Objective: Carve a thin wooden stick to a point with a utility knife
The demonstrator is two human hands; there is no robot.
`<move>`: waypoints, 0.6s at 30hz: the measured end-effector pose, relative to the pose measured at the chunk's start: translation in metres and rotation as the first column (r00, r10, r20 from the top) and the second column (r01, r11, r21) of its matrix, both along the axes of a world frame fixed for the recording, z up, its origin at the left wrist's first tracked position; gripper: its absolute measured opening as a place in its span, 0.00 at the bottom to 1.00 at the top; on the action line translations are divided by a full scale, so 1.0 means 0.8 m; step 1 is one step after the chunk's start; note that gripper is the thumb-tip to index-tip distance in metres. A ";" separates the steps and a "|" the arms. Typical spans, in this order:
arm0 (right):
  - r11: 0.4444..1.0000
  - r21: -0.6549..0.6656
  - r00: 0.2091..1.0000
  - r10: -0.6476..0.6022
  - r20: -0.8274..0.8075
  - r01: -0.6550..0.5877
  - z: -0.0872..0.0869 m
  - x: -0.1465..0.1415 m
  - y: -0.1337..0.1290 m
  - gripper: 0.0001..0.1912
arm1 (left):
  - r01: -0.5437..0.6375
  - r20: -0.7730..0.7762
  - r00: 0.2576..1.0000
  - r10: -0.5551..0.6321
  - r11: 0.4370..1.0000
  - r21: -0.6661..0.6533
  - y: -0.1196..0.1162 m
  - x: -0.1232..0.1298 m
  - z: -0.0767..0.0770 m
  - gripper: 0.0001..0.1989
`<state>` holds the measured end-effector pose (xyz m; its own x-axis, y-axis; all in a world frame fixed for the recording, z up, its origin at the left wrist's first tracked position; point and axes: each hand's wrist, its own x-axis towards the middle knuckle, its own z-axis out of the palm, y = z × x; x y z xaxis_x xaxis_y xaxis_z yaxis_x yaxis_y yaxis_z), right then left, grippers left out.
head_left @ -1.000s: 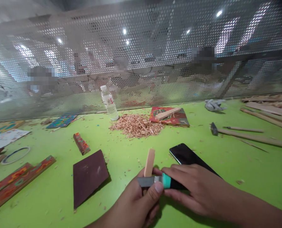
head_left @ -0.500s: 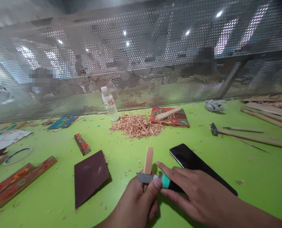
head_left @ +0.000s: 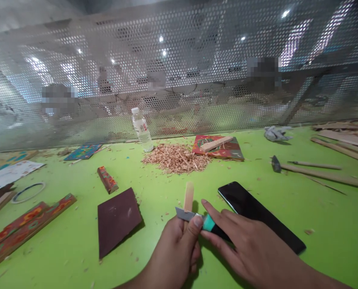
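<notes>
The left hand's grip (head_left: 179, 245) is clamped on the narrow, pale wooden stick (head_left: 189, 196), whose upper end stands out above the fingers; the right hand's grip (head_left: 219, 228) is closed around the black and turquoise handle (head_left: 216, 229) of the knife, its flat grey metal blade (head_left: 184, 214) lying across the stick, with the left thumb on the metal near the handle; the black smartphone (head_left: 260, 216) lies on the bright green desk (head_left: 163, 188) just beside the right hand; beyond the stick sits a heap of curled, light-brown wood shavings (head_left: 176, 158).
</notes>
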<state>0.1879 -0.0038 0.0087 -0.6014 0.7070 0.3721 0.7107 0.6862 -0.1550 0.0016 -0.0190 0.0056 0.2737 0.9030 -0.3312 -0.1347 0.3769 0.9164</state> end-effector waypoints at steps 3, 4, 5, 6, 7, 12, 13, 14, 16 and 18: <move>0.996 0.070 0.998 -0.048 -0.041 0.051 0.004 0.003 0.009 0.32 | -0.023 0.016 1.000 0.023 1.000 -0.010 -0.001 0.001 0.000 0.33; 0.992 0.100 0.995 -0.078 -0.055 0.083 0.006 0.006 0.014 0.33 | -0.024 0.004 1.000 0.024 1.000 -0.008 -0.002 0.001 0.000 0.33; 0.985 0.130 0.992 -0.108 -0.067 0.116 0.009 0.010 0.020 0.33 | -0.023 -0.008 1.000 0.023 1.000 -0.008 -0.003 0.001 0.000 0.33; 0.977 0.156 0.988 -0.132 -0.074 0.142 0.011 0.014 0.026 0.33 | -0.018 -0.013 1.000 0.018 1.000 -0.014 -0.003 0.000 0.000 0.33; 0.971 0.181 0.986 -0.144 -0.081 0.157 0.012 0.019 0.032 0.33 | -0.009 -0.008 1.000 0.009 1.000 -0.027 -0.003 -0.002 0.000 0.33; 0.982 0.156 0.989 -0.089 -0.114 0.107 0.016 0.033 0.050 0.31 | 0.030 0.081 0.996 -0.023 0.996 -0.083 0.002 -0.008 0.000 0.32; 0.988 0.132 0.992 -0.071 -0.106 0.085 0.016 0.033 0.051 0.31 | 0.037 0.085 0.996 -0.031 0.996 -0.080 0.003 -0.009 0.000 0.31; 0.993 0.106 0.995 -0.051 -0.091 0.060 0.015 0.033 0.051 0.32 | 0.047 0.091 0.995 -0.040 0.996 -0.075 0.003 -0.010 0.000 0.31; 0.999 0.045 0.999 -0.005 -0.051 0.007 0.012 0.032 0.049 0.33 | 0.068 0.102 0.993 -0.062 0.996 -0.061 0.004 -0.011 0.000 0.29; 0.999 -0.019 0.999 0.043 -0.013 -0.043 0.010 0.030 0.046 0.33 | 0.084 0.114 0.990 -0.079 0.996 -0.044 0.004 -0.010 0.001 0.28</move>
